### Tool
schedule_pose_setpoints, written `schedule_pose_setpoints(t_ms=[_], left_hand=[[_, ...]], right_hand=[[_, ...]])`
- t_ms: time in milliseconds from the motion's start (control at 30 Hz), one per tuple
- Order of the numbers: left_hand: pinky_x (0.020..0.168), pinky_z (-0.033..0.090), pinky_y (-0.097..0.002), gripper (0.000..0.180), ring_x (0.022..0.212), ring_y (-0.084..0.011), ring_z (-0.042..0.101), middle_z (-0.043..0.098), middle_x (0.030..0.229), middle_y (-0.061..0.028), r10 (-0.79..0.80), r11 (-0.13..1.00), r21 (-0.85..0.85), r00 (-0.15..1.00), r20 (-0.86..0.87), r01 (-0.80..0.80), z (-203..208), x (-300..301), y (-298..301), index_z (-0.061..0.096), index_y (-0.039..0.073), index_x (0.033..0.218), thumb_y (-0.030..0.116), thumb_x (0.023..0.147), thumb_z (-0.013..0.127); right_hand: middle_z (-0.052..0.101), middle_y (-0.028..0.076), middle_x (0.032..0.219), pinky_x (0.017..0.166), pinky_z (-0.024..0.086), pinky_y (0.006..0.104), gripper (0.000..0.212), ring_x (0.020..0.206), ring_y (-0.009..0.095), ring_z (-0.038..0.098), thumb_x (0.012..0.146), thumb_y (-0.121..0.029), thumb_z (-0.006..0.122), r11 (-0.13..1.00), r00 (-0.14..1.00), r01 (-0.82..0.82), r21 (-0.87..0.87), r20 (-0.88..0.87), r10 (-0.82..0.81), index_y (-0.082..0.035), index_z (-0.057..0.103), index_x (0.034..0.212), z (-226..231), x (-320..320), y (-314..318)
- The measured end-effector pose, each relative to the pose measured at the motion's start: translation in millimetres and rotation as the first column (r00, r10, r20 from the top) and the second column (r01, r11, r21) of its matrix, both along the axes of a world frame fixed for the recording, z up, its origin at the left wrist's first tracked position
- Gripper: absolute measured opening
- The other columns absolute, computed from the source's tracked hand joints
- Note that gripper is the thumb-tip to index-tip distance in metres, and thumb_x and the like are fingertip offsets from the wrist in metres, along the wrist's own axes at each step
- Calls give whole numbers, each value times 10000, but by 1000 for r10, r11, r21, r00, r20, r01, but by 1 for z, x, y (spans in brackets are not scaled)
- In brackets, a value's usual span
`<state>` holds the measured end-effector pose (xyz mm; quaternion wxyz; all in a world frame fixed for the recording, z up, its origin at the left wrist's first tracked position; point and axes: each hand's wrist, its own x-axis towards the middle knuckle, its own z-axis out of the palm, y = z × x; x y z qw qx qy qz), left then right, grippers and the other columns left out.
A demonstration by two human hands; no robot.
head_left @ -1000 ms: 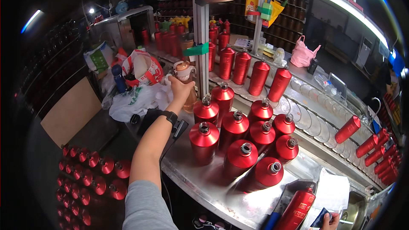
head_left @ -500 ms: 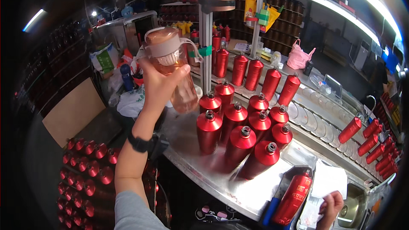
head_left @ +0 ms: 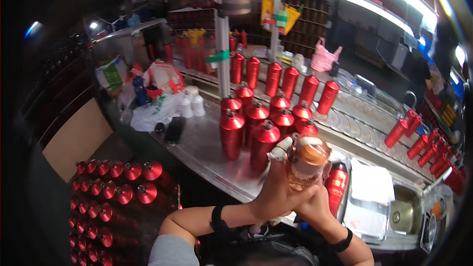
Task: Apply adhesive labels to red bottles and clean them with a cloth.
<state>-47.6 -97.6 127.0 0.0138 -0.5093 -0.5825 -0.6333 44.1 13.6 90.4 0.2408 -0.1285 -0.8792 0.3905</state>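
A clear drinking bottle [head_left: 310, 153] with an orange-brown top is held up in front of the counter, tilted so that its top faces me. My left hand [head_left: 273, 189] is closed around its left side, and a pale strap or cloth-like piece sticks out beside those fingers. Closed as well, my right hand [head_left: 315, 204] grips it from the lower right; the bottle's lower part is hidden by both hands. Just behind stands a group of red bottles [head_left: 266, 140] with open necks. A single red bottle [head_left: 337, 184] lies in a tray right of my hands.
The metal counter [head_left: 197, 160] carries a dark phone [head_left: 175, 129], white containers [head_left: 198, 106] and plastic bags. Stacked red bottles [head_left: 106, 212] fill the lower left. More red bottles line a conveyor [head_left: 367, 130] behind. White paper [head_left: 369, 182] and a sink [head_left: 406, 212] are at the right.
My left hand has brought the drinking bottle from the upper left down to the middle right. My right hand has come in from the lower right and taken hold of it too.
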Motion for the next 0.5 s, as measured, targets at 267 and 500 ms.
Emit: schedule_pose_setpoints(t_ms=[267,500], left_hand=[[977,430,-331,878,1275,-208,436,388,1403,-157,-448,867,146,620,644,476,5,-13,2,56,78,1510,376,924,637],[1075,363,-375,863,1311,-227,417,395,1405,-143,-575,781,317,418,703,539,-10,-16,7,133,57,1483,426,905,658]], right_hand=[[668,238,1050,853,538,400,907,967,348,682,622,-394,854,979,998,-58,-198,-3,58,83,411,1254,10,27,10],[645,239,1128,919,518,400,957,1058,349,652,627,-385,850,959,993,-114,-259,11,121,41,369,1336,13,39,11]])
